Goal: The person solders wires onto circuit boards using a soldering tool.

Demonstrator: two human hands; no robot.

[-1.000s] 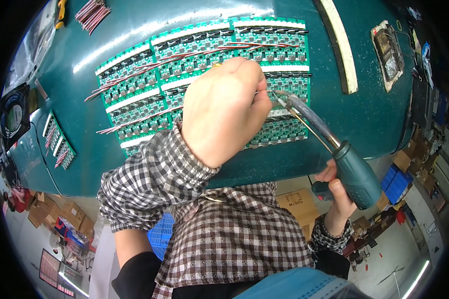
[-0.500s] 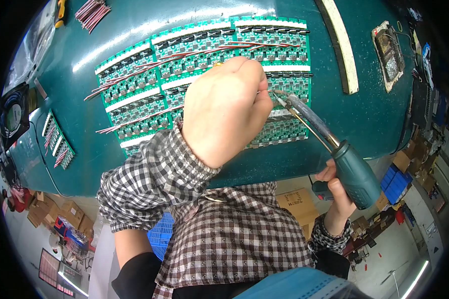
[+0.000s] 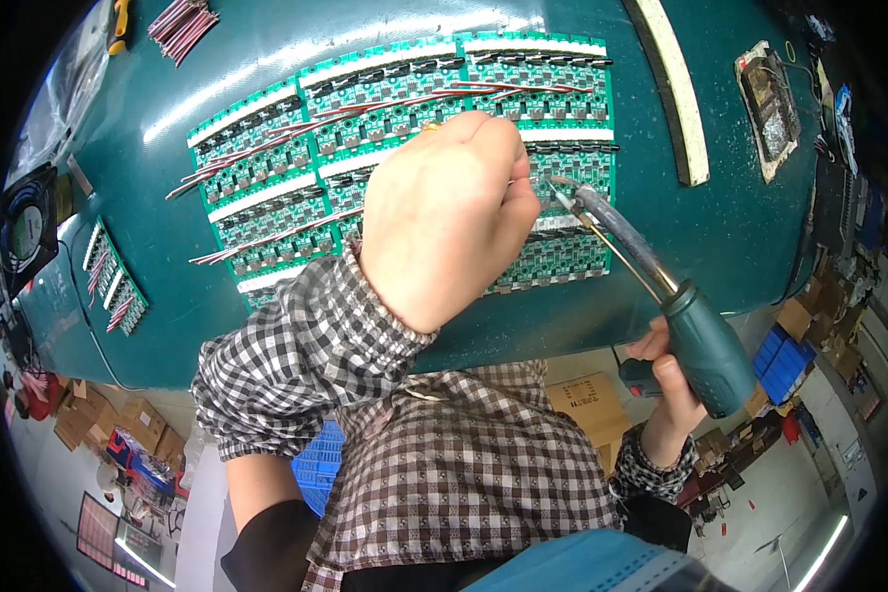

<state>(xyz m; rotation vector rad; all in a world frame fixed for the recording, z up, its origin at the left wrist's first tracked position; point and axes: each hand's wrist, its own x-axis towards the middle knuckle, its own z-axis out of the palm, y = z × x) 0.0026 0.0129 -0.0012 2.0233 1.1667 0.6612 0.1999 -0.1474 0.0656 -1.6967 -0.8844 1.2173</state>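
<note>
My left hand (image 3: pixel 449 219) is closed in a pinch over the middle of a panel of green circuit boards (image 3: pixel 385 123). Its fingertips point right, and whatever lies between them is hidden. My right hand (image 3: pixel 675 393) grips a soldering iron (image 3: pixel 708 350) with a dark green handle and a thin tube running along its shaft. The iron's bent tip sits just right of my left fingertips, close above the boards; whether it touches them I cannot tell. Red, white and black wires (image 3: pixel 266 144) lie in rows across the panel.
At the far left are a bundle of wires (image 3: pixel 182 30) and a yellow-handled tool (image 3: pixel 119 28). A smaller board (image 3: pixel 114 276) and a black fan (image 3: pixel 28 229) stand left. A pale strip (image 3: pixel 673 94) and a soldering-tip tray (image 3: pixel 768 111) lie right on the green table (image 3: pixel 523 340).
The soldering iron's tip has shifted slightly right, away from my left fingertips, and its handle has dipped a little. My left hand stays in place.
</note>
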